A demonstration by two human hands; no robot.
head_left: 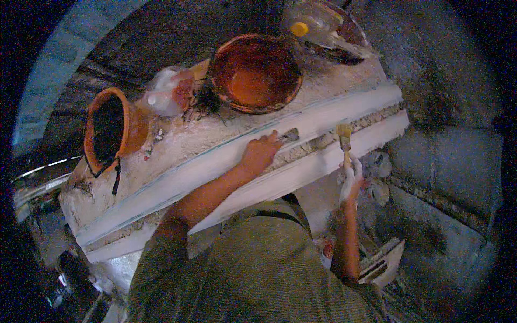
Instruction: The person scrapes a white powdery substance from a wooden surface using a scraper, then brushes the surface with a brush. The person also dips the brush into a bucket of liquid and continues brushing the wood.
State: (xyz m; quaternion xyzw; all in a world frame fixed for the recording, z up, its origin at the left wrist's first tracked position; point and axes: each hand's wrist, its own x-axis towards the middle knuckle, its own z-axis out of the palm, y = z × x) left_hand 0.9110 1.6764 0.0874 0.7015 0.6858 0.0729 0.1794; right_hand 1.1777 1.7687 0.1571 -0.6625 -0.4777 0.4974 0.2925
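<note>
Much of the scene is dim and grainy, and the dark rim of the view swallows the edges, so what lies at the lower left beside you cannot be made out. Your left hand (260, 152) lies on the long white moulding (215, 167), its grip closed on a small flat tool (291, 134) whose kind is hard to tell; only its grey end shows past your fingertips. Your right hand (351, 180), coated in white, has its grip wrapped round the handle of a paintbrush (344, 141). The brush stands nearly upright in the view, long axis running away from you, bristles pointing up against the rough groove of the moulding. The moulding itself runs diagonally, low at your left and rising to your right. Behind it on the counter (177, 142) sit an orange bowl (254, 72), an orange bucket (112, 129) tipped on its side, and a clear plastic bottle (318, 24) lying flat, partly cut off by glare.
</note>
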